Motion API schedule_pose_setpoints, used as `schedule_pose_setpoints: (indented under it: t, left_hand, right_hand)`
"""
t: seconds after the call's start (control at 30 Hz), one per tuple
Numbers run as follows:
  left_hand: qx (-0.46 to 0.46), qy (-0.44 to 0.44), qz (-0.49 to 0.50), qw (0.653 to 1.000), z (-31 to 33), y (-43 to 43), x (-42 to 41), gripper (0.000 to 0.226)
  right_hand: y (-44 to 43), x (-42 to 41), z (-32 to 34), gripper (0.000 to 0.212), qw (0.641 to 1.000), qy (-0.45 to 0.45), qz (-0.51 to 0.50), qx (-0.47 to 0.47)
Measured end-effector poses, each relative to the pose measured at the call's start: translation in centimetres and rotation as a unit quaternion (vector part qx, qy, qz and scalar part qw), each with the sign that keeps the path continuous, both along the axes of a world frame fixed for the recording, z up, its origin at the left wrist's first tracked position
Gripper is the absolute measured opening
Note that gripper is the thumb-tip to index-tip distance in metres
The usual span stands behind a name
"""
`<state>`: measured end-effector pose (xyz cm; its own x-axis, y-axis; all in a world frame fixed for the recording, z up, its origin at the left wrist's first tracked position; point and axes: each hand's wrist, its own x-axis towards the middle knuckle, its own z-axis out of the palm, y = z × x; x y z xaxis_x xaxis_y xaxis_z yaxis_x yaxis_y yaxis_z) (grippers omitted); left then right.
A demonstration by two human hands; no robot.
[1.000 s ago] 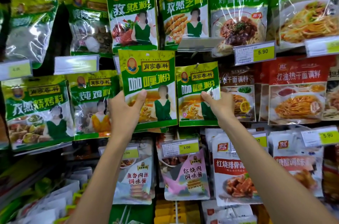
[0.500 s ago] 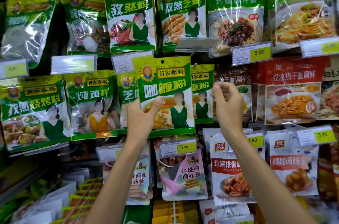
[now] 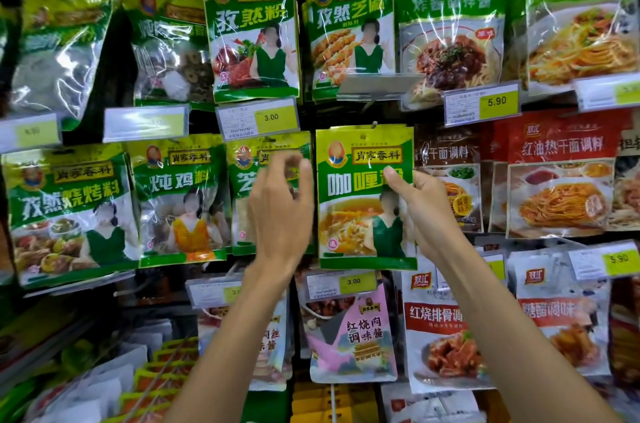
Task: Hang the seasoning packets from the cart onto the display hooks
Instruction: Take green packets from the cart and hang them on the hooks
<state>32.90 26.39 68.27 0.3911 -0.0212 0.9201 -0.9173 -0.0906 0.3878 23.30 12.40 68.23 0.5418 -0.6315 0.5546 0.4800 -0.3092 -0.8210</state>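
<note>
A green and yellow curry powder packet (image 3: 360, 201) hangs flat against the display in the middle row, its top hole at the hook tip (image 3: 373, 125). My right hand (image 3: 426, 211) pinches the packet's right edge, thumb on the front and fingers behind. My left hand (image 3: 280, 211) is off the packet, just to its left. It is blurred, its fingers are loosely curled and it holds nothing. It covers part of a green sesame packet (image 3: 242, 180) on the neighbouring hook.
Hooks full of green seasoning packets fill the left and top rows, and red sauce packets (image 3: 561, 176) hang to the right. Price tags (image 3: 258, 117) stick out on hook ends. Stacked packets (image 3: 114, 384) lie at the lower left.
The curry packet has moved right onto the middle hook and now hangs there. My left hand has let go of it and drawn left. My right hand has taken its right edge.
</note>
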Motion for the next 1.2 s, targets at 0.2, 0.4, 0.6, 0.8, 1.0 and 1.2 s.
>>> schedule_pose_setpoints:
  t: [0.2,0.4,0.6,0.8,1.0,1.2]
  left_hand:
    - [-0.013,-0.197,0.232,0.952,5.2,0.5,3.6,0.031]
    - [0.068,-0.207,0.287,0.933,6.0,0.2,6.2,0.040]
    - [0.049,-0.207,0.288,0.934,5.8,-0.4,6.5,0.038]
    - [0.034,-0.208,0.285,0.935,5.8,-0.6,6.6,0.038]
    - [0.027,-0.212,0.289,0.933,5.8,-0.6,6.7,0.038]
    - [0.027,-0.219,0.287,0.932,5.8,-0.7,6.8,0.037]
  right_hand:
    - [-1.5,0.0,0.0,0.039,0.999,0.016,-0.029,0.007]
    - [-2.5,0.0,1.3,0.041,0.999,-0.002,-0.046,-0.009]
    - [-3.1,0.5,1.8,0.039,0.999,0.003,-0.052,-0.005]
    - [-3.2,1.0,2.1,0.020,0.998,0.006,-0.050,0.024]
    - [-4.0,2.4,2.3,0.026,0.996,0.023,-0.082,0.025]
    - [-5.0,3.7,2.2,0.037,0.987,0.045,-0.151,-0.021]
